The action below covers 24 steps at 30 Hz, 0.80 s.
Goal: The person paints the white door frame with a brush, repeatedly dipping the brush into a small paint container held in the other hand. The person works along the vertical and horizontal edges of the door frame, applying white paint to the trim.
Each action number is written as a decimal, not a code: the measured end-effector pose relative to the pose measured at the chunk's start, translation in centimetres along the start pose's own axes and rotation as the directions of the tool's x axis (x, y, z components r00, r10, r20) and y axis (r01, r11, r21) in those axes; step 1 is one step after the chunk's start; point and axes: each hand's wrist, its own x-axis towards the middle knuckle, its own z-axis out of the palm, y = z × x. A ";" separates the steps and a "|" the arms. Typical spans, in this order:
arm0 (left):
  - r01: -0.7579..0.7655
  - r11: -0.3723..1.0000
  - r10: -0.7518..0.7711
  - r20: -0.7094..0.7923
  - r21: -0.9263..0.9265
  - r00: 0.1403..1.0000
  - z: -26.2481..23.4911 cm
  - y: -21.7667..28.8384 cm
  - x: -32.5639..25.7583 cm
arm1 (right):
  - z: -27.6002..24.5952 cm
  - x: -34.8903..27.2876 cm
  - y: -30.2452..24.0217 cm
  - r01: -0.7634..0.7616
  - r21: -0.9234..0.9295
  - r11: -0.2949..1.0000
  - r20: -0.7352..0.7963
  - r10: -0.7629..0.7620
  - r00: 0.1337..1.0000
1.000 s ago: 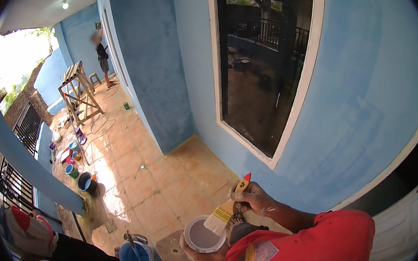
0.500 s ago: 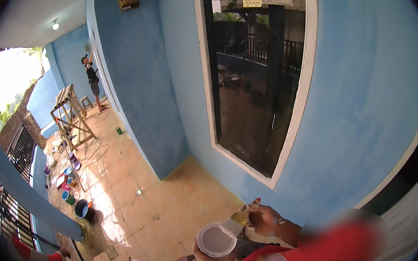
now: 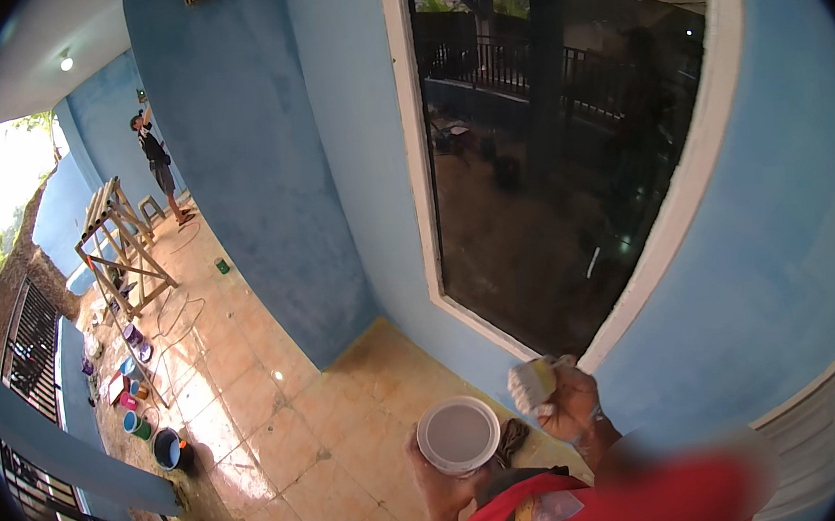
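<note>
- White tub (image 3: 461, 468): we curl our left hand (image 3: 437, 482) around it, above the floor (image 3: 326, 460).
- Grey paint (image 3: 458, 433) sits inside it.
- We squeeze the brush (image 3: 530, 388) in our right hand (image 3: 574, 403), near the blue wall (image 3: 782, 185).

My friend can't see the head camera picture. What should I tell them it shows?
A person's left hand holds a round white tub of greyish liquid; the right hand holds a paintbrush with pale bristles, near a dark window with a white frame in a blue wall, above tan tiles.
</note>
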 end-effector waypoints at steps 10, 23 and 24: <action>-0.026 0.992 0.037 0.086 -0.124 0.996 1.8 -3.6 20.1 | 8.2 16.0 -5.5 0.675 -0.277 0.684 0.249 -0.627 0.738; -0.195 0.979 0.200 0.423 -0.054 0.884 -2.3 -13.5 48.3 | 16.5 43.8 -6.8 0.776 -0.385 -0.500 0.640 -0.750 -0.166; -0.198 0.978 0.204 0.457 -0.061 0.866 -2.8 -14.3 50.1 | 17.0 45.1 -6.3 0.765 -0.383 -0.518 0.656 -0.736 -0.169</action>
